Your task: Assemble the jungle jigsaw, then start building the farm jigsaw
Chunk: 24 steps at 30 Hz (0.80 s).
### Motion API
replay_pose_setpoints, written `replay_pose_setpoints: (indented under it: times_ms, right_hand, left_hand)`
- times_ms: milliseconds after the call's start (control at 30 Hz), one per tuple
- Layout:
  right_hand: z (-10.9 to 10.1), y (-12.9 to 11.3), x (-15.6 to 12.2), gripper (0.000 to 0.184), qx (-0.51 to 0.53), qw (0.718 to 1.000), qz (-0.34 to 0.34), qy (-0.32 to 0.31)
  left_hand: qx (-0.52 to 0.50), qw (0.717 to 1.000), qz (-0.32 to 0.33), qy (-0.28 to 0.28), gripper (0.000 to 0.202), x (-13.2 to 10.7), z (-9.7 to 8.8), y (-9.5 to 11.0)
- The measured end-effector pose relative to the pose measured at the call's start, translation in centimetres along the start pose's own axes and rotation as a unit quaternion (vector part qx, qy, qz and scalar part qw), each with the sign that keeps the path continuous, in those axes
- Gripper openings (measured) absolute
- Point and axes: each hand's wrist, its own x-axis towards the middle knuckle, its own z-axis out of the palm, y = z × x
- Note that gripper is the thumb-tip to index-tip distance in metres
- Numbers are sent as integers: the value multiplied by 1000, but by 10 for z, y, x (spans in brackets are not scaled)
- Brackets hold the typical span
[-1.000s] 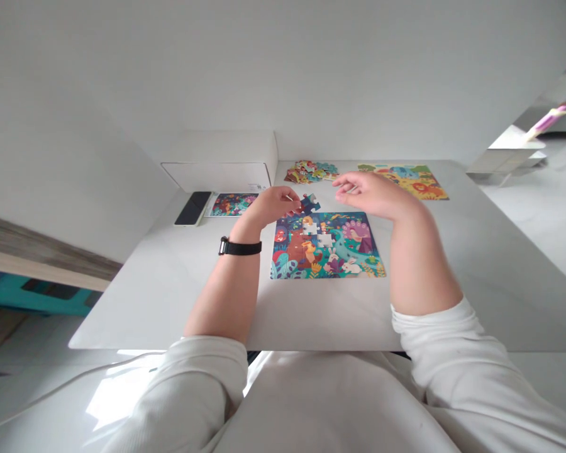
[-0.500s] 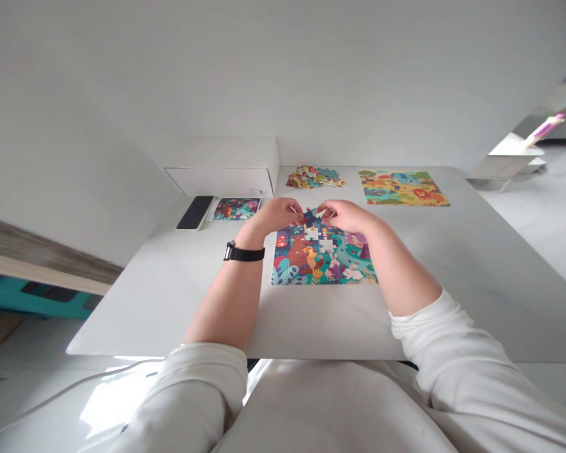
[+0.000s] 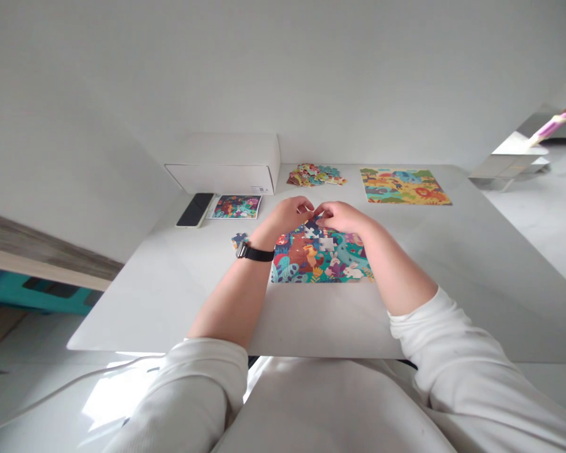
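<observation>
A partly assembled jigsaw puzzle (image 3: 353, 258) with animals and plants lies on the table before me. White gaps show in its upper middle. My left hand (image 3: 292, 215) and my right hand (image 3: 340, 217) meet over its far edge, fingertips close together and bent down. Both pinch at a dark blue puzzle piece (image 3: 313, 223) there, largely covered by the fingers; whether it is locked into its neighbours I cannot tell. A loose blue puzzle piece (image 3: 239, 239) lies left of the puzzle, beside the black watch (image 3: 257, 253) on my left wrist.
Behind the puzzle, a pile of loose puzzle pieces (image 3: 315, 175) lies near the wall. A finished-looking yellow animal puzzle (image 3: 405, 187) is at the back right. At the back left are a white box (image 3: 217, 177), a phone (image 3: 195, 210) and a small picture card (image 3: 236, 206).
My left hand has shifted right, bringing its fingertips close to my right hand's over the dark blue piece. The loose piece beside my wrist has come into sight.
</observation>
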Motion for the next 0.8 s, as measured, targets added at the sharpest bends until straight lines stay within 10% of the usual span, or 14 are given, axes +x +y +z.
replay_pose_setpoints:
  times_ms: [267,800]
  right_hand:
    - [11,5,5,13,64,995,66,25]
    - [19,6,4,13,-133,989,70,3]
  left_hand:
    - [-69,996,-42,-36,17,3,5,-14]
    - [55,998,-14,-30,25,4,20,-20]
